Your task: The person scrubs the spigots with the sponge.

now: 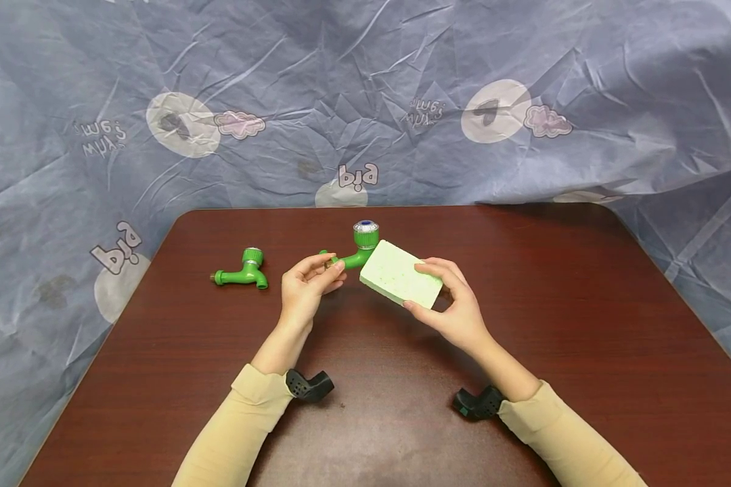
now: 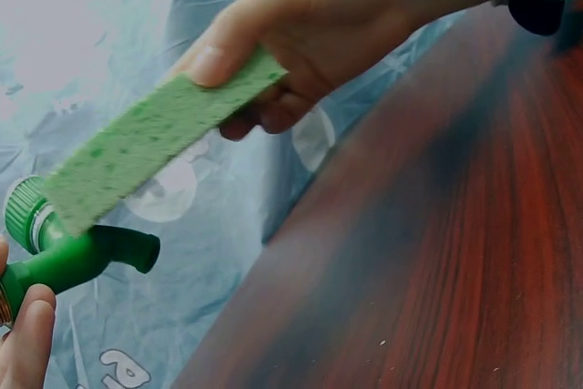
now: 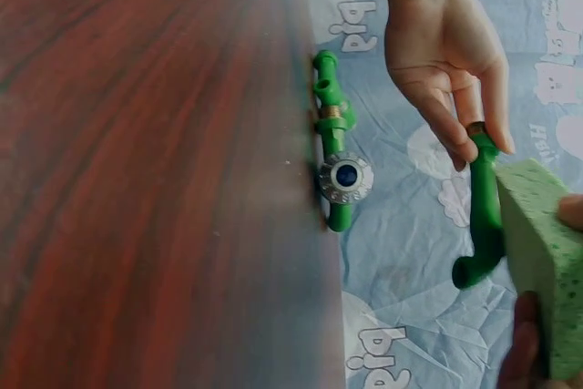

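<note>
My left hand (image 1: 304,287) pinches a green tap (image 3: 487,198) by its brass threaded end. Its curved spout and ribbed knob with a silver ring show in the left wrist view. A pale green speckled sponge (image 1: 402,274) is in my right hand (image 1: 457,304), gripped between thumb and fingers along its sides. The sponge's far end overlaps the tap's knob in the left wrist view and hides part of the tap in the right wrist view. Another green tap (image 1: 240,274) rests on the table left of my left hand, its brass thread pointing left.
In the right wrist view, a blue-capped knob (image 3: 346,175) and other green tap parts line up along the tabletop's far side. The dark reddish-brown wooden table (image 1: 585,325) has rounded back corners. A wrinkled grey-blue printed cloth (image 1: 365,122) hangs behind it.
</note>
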The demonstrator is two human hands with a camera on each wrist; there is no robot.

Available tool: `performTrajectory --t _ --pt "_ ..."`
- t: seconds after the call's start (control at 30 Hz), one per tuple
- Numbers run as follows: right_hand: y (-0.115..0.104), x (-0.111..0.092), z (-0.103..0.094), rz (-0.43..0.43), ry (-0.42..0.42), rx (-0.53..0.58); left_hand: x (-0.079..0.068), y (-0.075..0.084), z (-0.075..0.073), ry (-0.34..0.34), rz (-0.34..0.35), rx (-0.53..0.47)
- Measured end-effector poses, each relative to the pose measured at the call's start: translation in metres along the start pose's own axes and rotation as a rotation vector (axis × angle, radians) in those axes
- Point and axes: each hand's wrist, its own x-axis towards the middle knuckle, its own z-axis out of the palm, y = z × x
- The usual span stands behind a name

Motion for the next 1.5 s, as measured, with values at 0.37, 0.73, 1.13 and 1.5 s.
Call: performTrajectory --t 0.37,0.73,1.13,1.5 --pt "-0.003 0.002 -0.005 -0.053 -0.007 0.034 -0.003 -0.003 0.003 -0.024 -0.006 0.019" --pt "0.002 0.001 -0.006 -0.140 -0.132 0.132 -0.005 -0.004 0.006 -0.006 0.007 0.022" --pt "-0.002 0.001 -0.004 -0.078 -0.118 0.159 -0.013 -0.010 0.012 -0.089 0.020 0.119" --pt "-0.004 0.003 -0.007 -0.098 -0.111 0.159 -0.011 -0.007 0.012 -0.096 0.023 0.051"
